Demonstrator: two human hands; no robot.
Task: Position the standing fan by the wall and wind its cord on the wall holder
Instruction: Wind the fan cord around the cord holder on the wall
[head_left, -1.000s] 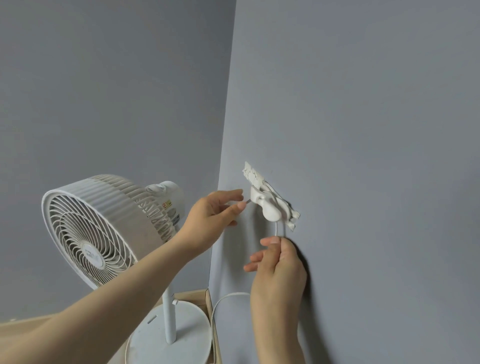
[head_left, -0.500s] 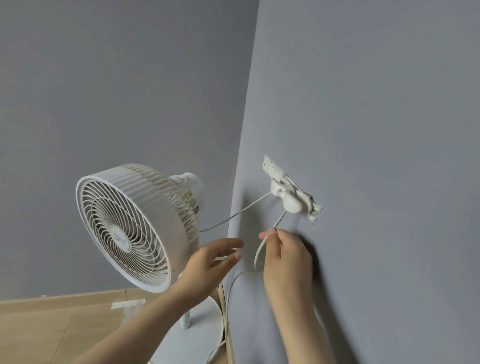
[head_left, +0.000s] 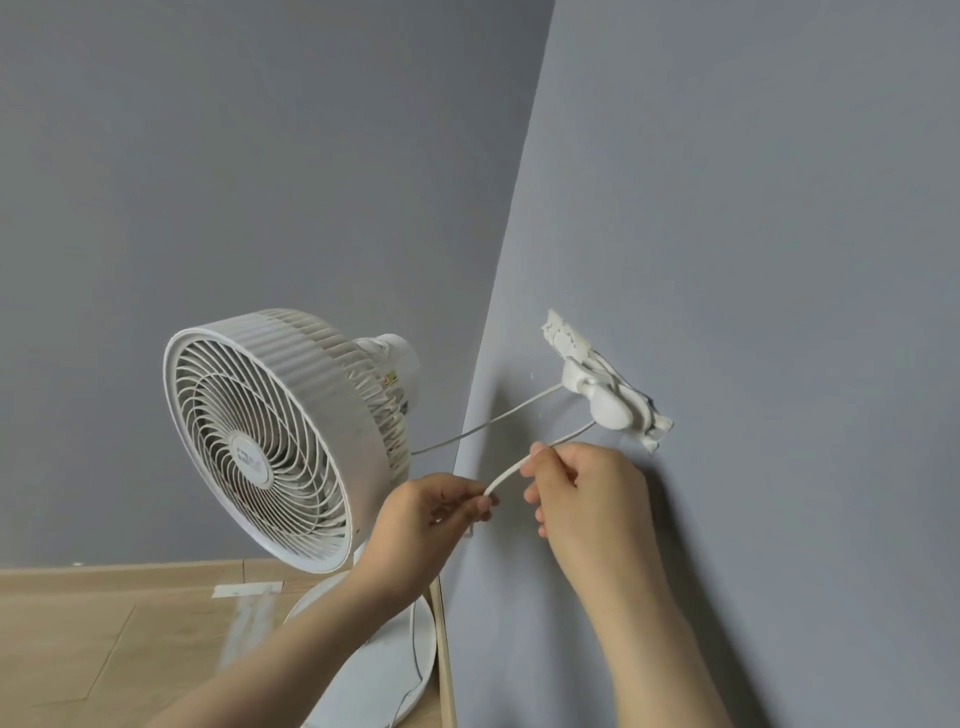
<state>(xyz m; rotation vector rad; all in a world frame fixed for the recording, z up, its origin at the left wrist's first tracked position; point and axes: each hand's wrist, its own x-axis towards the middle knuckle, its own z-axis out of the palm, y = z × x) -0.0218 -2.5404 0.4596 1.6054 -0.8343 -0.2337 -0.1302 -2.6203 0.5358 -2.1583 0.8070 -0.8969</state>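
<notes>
A white standing fan (head_left: 270, 436) stands in the corner, its round base (head_left: 400, 675) on the floor against the right wall. A white wall holder (head_left: 605, 400) is fixed to the right wall. The thin white cord (head_left: 488, 423) runs from behind the fan head up to the holder, loops over it and comes back down. My right hand (head_left: 582, 488) pinches the cord just below the holder. A little lower and to the left, my left hand (head_left: 436, 519) pinches the same strand.
Two grey walls meet in a corner (head_left: 498, 312) behind the fan. Wooden floor (head_left: 104, 649) lies at the lower left, with a strip of pale tape (head_left: 247, 590) on it. More cord trails down over the fan base.
My left hand has left the holder, dropped down and taken hold of the cord beside my right hand. The view has shifted so fan and holder sit further right.
</notes>
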